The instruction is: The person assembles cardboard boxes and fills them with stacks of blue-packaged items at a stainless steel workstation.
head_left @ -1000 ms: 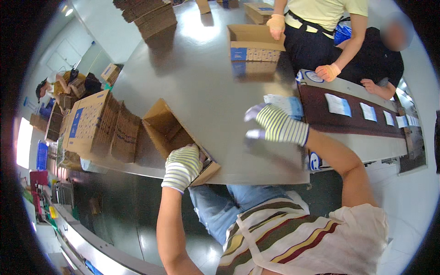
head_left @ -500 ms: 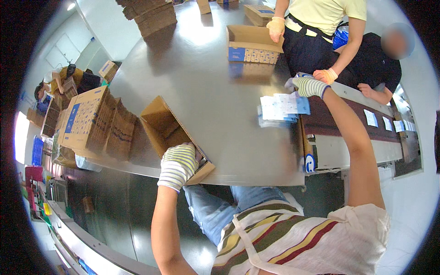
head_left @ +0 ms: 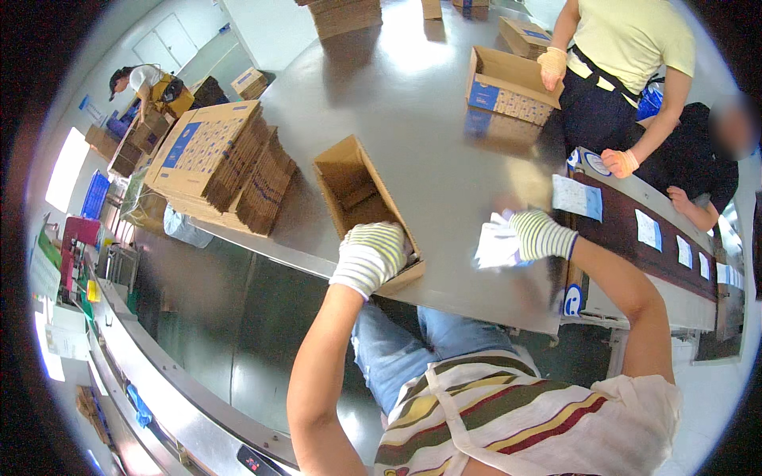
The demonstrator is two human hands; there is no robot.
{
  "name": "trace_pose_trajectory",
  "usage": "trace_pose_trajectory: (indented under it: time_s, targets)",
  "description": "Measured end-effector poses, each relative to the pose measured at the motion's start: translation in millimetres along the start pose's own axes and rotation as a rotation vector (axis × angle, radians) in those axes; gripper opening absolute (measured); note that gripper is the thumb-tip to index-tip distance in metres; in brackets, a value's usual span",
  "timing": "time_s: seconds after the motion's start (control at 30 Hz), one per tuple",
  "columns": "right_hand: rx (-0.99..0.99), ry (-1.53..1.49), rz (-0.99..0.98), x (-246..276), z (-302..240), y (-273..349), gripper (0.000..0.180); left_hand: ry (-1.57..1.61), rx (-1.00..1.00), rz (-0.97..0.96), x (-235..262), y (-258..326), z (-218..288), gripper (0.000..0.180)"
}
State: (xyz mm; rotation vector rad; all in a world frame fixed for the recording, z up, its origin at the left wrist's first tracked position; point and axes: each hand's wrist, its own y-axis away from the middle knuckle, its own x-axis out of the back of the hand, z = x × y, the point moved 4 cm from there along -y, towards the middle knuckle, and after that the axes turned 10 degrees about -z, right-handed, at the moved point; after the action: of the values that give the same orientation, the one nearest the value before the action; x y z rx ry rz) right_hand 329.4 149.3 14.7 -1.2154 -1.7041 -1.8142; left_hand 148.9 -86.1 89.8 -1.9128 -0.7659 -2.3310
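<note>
Head view: gloved left hand [head_left: 371,255] grips the near end of an open cardboard box [head_left: 361,208] at the steel table [head_left: 413,111] edge; right hand [head_left: 540,235], right of the box, clasps white packets [head_left: 496,246]. Overhanging, the box could tip off.

Both arms outstretched, gloved left hand [head_left: 371,255] curled downward, gloved right hand [head_left: 540,235] closed.

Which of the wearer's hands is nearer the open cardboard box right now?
Left. The left hand rests on the near end of the open cardboard box; the right hand is off to its right, holding a white packet.
</note>
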Motion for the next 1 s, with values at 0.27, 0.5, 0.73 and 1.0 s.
trace_pose_trajectory:
  time_s: [0.27,0.5,0.73,1.0]
  targets:
    - [0.96,-1.278,0.503,125.0,-128.9,12.1,0.068,-0.019,0.038,-0.087,5.8,3.3,5.0,0.035]
    - [0.929,-0.188,0.843,164.1,-203.9,-51.8,0.036,0.067,0.011,-0.003,-3.6,-7.8,1.2,0.042]
    - [0.949,0.09,0.879,155.7,-186.3,-70.8,0.032,0.059,-0.061,0.064,-10.2,-6.8,-3.7,0.05]
    - [0.88,-0.111,0.753,144.1,-159.3,-54.4,0.028,0.079,-0.237,0.429,-16.4,3.1,-11.8,0.042]
